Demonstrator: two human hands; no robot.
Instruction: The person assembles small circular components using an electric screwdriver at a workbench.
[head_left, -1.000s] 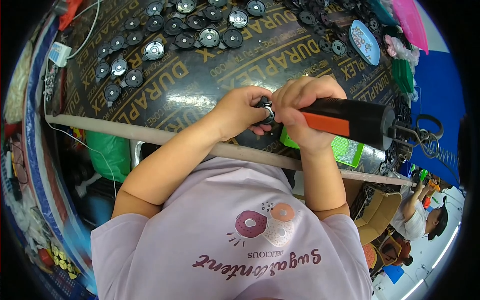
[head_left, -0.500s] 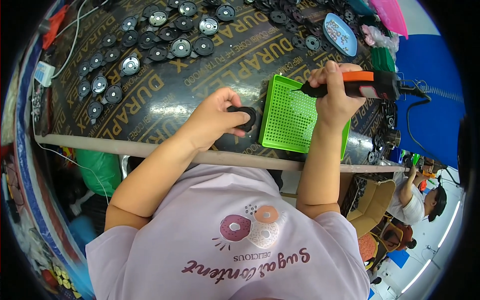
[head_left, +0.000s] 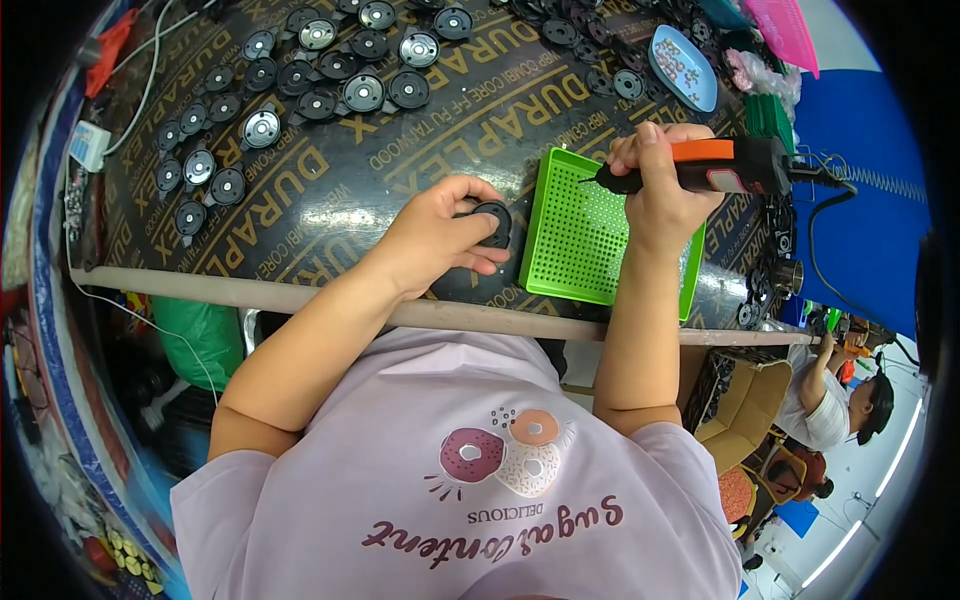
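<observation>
My left hand (head_left: 432, 238) is closed around a round black plastic part (head_left: 499, 222), thumb on its face and fingers behind and below it. The part is held tilted, just left of a green perforated tray (head_left: 560, 235). Over the tray's right side, my right hand (head_left: 662, 195) grips a black and orange electric screwdriver (head_left: 738, 167). Its thin bit points left above the tray, apart from the black part. Small pale bits lie in the tray, partly hidden by my right hand and forearm.
Several round black parts with metal discs (head_left: 362, 92) lie spread at the far left of the table. More black parts (head_left: 560, 32) are heaped at the back, beside a blue dish (head_left: 701, 99) of small pieces. A cord (head_left: 822, 215) and coiled spring (head_left: 885, 182) trail right. A cardboard box (head_left: 745, 400) stands below.
The round part has turned in my left hand so more of its face shows, and my lower fingers have spread a little. The screwdriver has shifted slightly left.
</observation>
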